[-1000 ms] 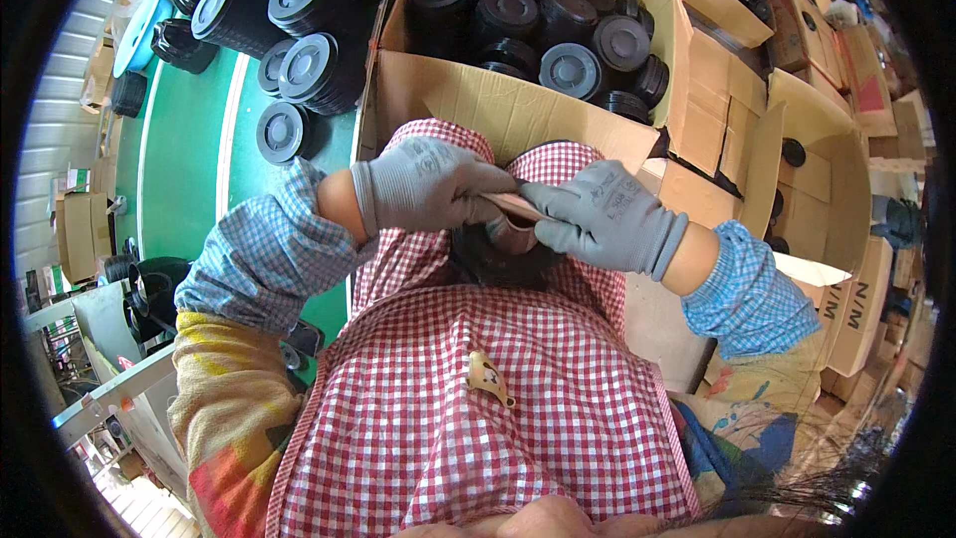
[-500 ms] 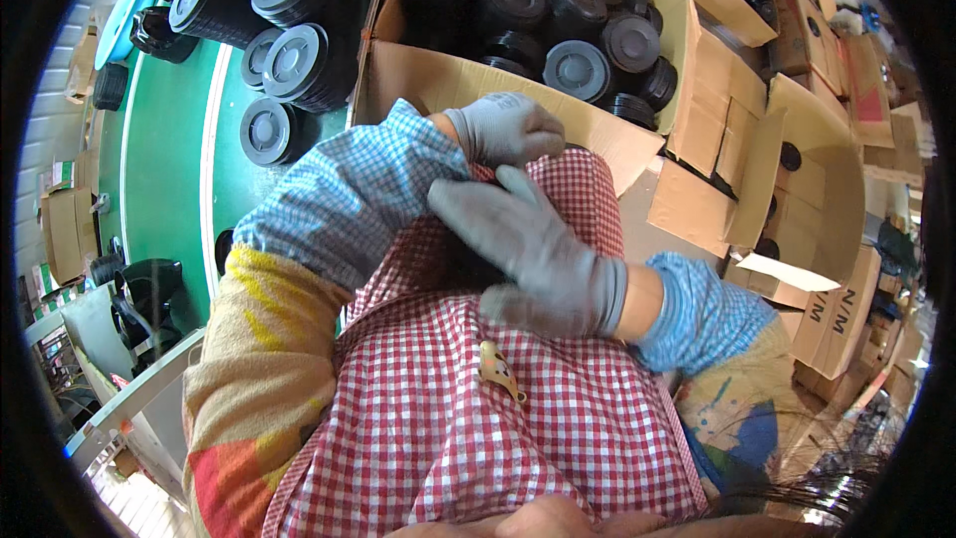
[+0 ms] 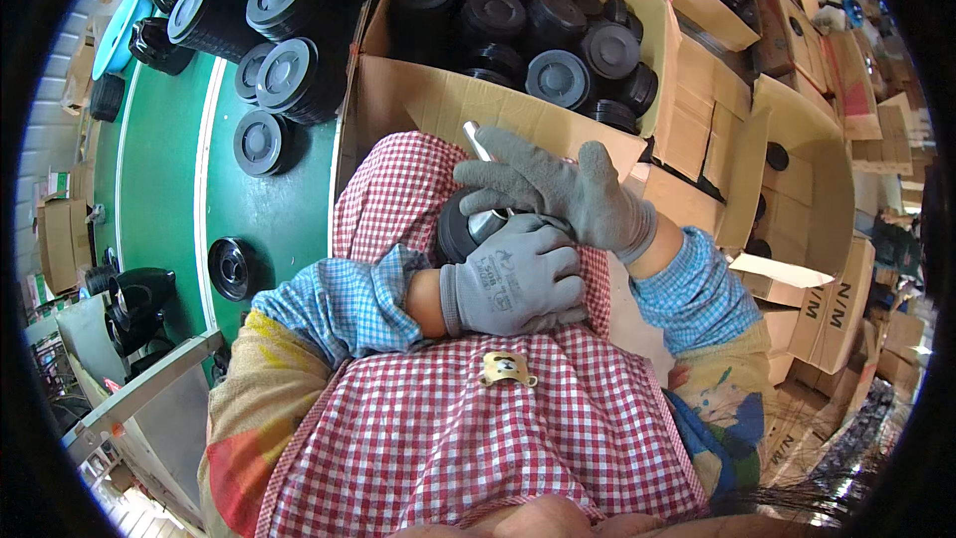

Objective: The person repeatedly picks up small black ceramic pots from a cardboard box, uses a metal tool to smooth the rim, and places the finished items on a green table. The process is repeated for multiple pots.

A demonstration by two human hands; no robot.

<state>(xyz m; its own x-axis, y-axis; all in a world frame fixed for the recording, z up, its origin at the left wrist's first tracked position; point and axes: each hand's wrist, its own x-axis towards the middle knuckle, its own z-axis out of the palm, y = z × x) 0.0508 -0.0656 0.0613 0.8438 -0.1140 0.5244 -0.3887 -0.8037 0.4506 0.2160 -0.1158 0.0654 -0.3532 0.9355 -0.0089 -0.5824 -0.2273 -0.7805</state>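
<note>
A black round part [image 3: 455,231] sits in my lap, mostly covered by my hands. My left hand [image 3: 516,279], in a grey glove, is closed over it, its fingers curled and their tips hidden. Just above, my right hand [image 3: 568,191], also gloved, has its fingers stretched out to the left and its thumb apart. A shiny metal rod [image 3: 476,139] sticks out past those fingers, and another bright metal piece [image 3: 486,226] shows beneath them on the black part. Whether both belong to one tool is hidden by the right hand.
An open cardboard box [image 3: 438,100] full of black round lids [image 3: 558,78] stands beyond my knees. On the green table [image 3: 164,179] at left are stacked black parts [image 3: 287,75] and a single black ring [image 3: 231,268]. More cartons [image 3: 797,179] stand at right.
My left hand has come down and nearer to me over the lap. The right hand has risen above it. The black part and the metal rod have come into view.
</note>
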